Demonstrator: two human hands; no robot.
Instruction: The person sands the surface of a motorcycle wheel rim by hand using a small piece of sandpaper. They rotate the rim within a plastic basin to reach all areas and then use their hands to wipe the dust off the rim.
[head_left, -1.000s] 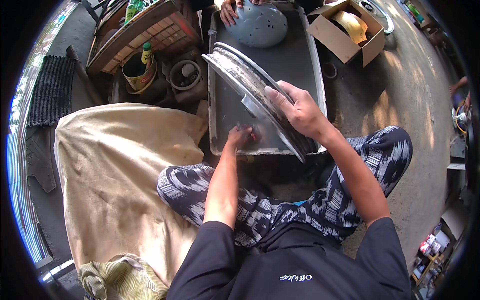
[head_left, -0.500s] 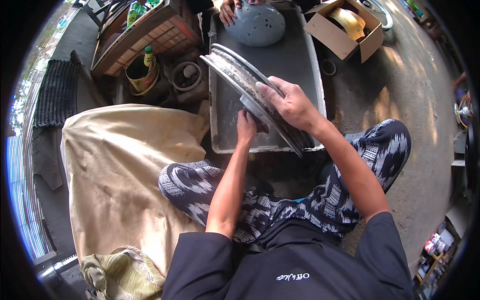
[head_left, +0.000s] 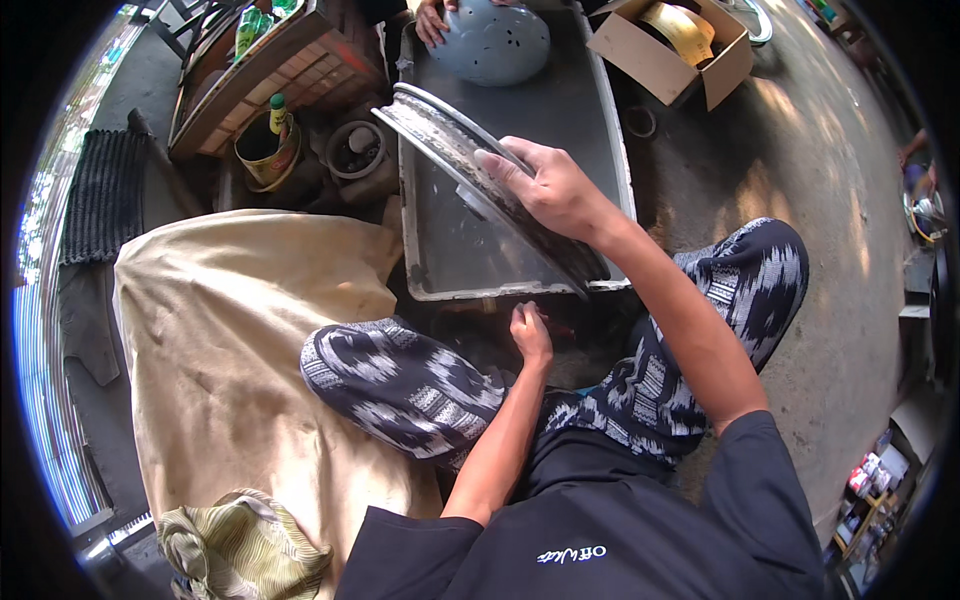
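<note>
My right hand (head_left: 560, 195) grips the edge of a metal wheel rim (head_left: 432, 122), thumb on the worn, stained channel and the fingers hidden behind it. The rim is tilted, its lower end over the near right part of a shallow grey tray (head_left: 440, 245) with a pale edge. My left hand (head_left: 532, 335) is below the tray's near edge, above my lap and apart from the rim. Its fingers are curled closed; what they hold, if anything, is hard to see. At the tray's far end, another person's hand (head_left: 430, 24) rests on a rounded blue-grey shell with holes (head_left: 490, 45).
An open cardboard box (head_left: 640, 62) with a yellow curved piece stands right of the tray. To the left are a bucket (head_left: 262, 165) holding a green-capped bottle, a round pot (head_left: 345, 165), and a wooden crate (head_left: 290, 80). Tan cloth (head_left: 240, 320) drapes beside my left knee.
My left hand has left the wheel rim and come down toward my lap. My right hand still holds the rim, and the whole view has shifted slightly.
</note>
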